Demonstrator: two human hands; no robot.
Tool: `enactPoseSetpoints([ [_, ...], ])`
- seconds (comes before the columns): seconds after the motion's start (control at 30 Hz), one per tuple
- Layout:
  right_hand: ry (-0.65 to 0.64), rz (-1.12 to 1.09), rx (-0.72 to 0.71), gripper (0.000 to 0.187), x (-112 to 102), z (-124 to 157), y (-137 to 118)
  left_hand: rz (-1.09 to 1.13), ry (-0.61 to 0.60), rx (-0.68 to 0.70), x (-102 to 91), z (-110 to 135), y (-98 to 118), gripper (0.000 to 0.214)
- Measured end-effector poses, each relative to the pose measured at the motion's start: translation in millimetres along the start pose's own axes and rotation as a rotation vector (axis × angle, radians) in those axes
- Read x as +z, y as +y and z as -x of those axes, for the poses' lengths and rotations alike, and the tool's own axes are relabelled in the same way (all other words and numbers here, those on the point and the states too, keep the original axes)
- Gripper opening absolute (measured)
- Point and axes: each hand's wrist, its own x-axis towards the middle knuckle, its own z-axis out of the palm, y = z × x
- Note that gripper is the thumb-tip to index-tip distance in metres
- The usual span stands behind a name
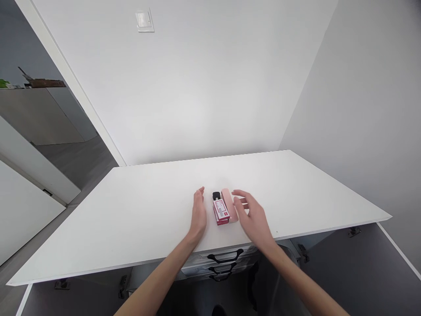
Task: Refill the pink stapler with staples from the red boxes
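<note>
A small stack of white and magenta boxes point(221, 210) lies on the white tabletop point(148, 210). Against its right side rests a long, rounded pink object point(229, 204); its exact kind is unclear. A small black item point(216, 195) sticks out just behind the boxes, mostly hidden by them. To the left of this group, my left hand point(198, 216) stands on edge with straight fingers, apart from the boxes and holding nothing. My right hand point(252, 215) is at the right, its fingers loosely bent and spread beside the pink object, with nothing in them.
Below the front edge are drawers with black handles point(225, 256) and open cabinet doors point(342, 267) with hinges. A white wall point(204, 87) with a light switch point(144, 20) rises behind the tabletop. Through a doorway at the left, a cabinet point(39, 114) stands in another room.
</note>
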Motion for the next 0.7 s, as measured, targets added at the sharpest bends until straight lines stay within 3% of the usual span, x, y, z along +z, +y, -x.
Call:
enactPoseSetpoints([
  [0.17, -0.32, -0.178, -0.095, 0.058, 65, 48, -28, -0.075, 0.106, 0.006, -68.5, -9, -3, 0.054],
  [0.3, -0.35, -0.154, -0.026, 0.068, 118, 42, -18, -0.135, 0.174, -0.01, -108.5, -5, 1, 0.049],
  [0.43, -0.278, -0.097, 0.013, 0.07, 140, 13, -4, -0.156, 0.198, 0.003, -114.4, 0, 1, 0.044],
  [0.7, -0.198, -0.061, -0.019, 0.07, 134, -9, 13, -0.156, 0.204, 0.017, -111.6, 0, 2, 0.037],
])
